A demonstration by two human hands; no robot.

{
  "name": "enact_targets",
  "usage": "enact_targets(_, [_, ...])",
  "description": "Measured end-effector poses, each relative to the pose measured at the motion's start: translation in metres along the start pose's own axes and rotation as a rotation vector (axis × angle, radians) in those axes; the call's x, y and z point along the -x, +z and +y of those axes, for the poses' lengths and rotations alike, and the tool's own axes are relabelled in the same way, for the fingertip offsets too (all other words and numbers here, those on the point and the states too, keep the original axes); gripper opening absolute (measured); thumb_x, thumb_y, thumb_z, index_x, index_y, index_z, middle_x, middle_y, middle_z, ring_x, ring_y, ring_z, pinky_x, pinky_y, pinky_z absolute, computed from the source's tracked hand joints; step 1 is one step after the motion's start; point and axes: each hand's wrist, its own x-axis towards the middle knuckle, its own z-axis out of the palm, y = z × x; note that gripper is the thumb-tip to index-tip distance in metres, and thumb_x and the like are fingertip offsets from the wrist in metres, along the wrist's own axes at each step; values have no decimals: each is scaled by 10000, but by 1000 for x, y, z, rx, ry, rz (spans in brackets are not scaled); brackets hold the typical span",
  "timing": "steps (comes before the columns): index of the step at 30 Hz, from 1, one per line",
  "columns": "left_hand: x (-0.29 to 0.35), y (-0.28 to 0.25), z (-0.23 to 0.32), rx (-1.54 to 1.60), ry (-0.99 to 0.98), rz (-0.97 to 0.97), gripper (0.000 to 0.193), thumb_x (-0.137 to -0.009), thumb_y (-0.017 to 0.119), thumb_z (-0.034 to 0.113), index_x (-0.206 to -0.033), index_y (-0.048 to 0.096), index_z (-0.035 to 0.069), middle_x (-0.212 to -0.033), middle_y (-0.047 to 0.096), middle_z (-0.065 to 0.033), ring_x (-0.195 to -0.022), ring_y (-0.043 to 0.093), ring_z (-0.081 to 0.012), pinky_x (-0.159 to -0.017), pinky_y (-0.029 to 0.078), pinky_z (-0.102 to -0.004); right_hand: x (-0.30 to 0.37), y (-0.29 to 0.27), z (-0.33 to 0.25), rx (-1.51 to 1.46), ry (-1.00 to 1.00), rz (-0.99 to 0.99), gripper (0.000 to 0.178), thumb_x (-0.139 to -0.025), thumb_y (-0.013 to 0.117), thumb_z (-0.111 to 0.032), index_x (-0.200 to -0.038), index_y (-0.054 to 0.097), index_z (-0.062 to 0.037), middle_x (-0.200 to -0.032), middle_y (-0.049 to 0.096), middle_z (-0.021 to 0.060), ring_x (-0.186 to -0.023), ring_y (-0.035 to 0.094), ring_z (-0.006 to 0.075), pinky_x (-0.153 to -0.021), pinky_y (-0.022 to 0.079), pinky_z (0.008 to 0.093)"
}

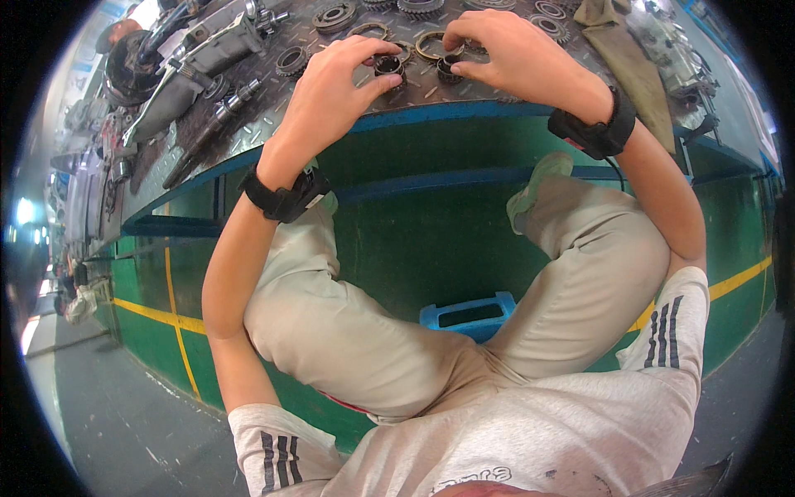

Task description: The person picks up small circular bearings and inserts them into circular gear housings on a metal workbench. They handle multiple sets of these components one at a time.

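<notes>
Near the front edge of a metal workbench (273, 106), both of my hands grip small, dark, ring-shaped parts. My left hand (327, 91) has its thumb and fingers around one dark ring (387, 66), which looks like a needle bearing. To its right, a similar dark ring (448, 71) sits between the thumb and fingers of my right hand (517, 58). The two rings are apart from each other. Behind them lies a brass-coloured synchronizer ring (430, 45), close to the right fingertips. The undersides of both dark rings are hard to make out.
Several gears (334, 16) line the back of the bench, with another gear (291, 61) left of my left hand. A splined shaft (217, 124) and a grey metal housing (186, 83) lie at left. A brown cloth (633, 70) hangs at right. Below is a blue stool (468, 315).
</notes>
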Motion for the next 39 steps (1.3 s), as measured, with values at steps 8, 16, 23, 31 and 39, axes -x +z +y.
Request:
enact_targets(8, [7,2,-3,17,-57,-32,535,-878,867,249,-1374,708,123,-1220,771,-112,-1075,722,-275,-918,544,-389,-4,8,-13,-128,120,-89,404,-900,829,-209,-1252,703,-56,-1121,764,145,-1053,727,353,-963,577,439])
enact_targets(16, [3,-10,2,95,-70,36,486,-904,847,209,-1364,714,126,-1173,790,-80,-1042,729,-213,-897,548,-341,-14,-11,-20,-140,129,-32,357,-880,816,-141,-1206,719,-33,-1062,760,163,-972,739,322,-896,593,411])
enact_targets(23, [10,-23,-2,70,-157,157,416,-941,816,205,-1334,723,105,-1173,794,-74,-1038,720,-186,-918,546,-323,-14,-50,-18,-119,277,-5,264,-858,799,-185,-1034,727,-2,-988,750,204,-962,734,395,-853,591,461])
enact_targets(31, [28,-20,-14,11,-274,-44,439,-920,824,198,-1328,712,79,-1196,778,-135,-1092,734,-278,-963,554,-385,10,-12,5,-96,203,-174,385,-885,826,-135,-1231,701,-19,-1074,774,188,-975,748,386,-886,599,435])
enact_targets(39, [17,-8,-9,-55,-22,30,453,-881,857,250,-1291,736,100,-1384,704,-125,-1288,629,-338,-1124,478,-447,-2,-6,-12,12,45,-24,351,-888,833,-199,-1188,719,-56,-1181,682,128,-1174,633,360,-1032,522,433])
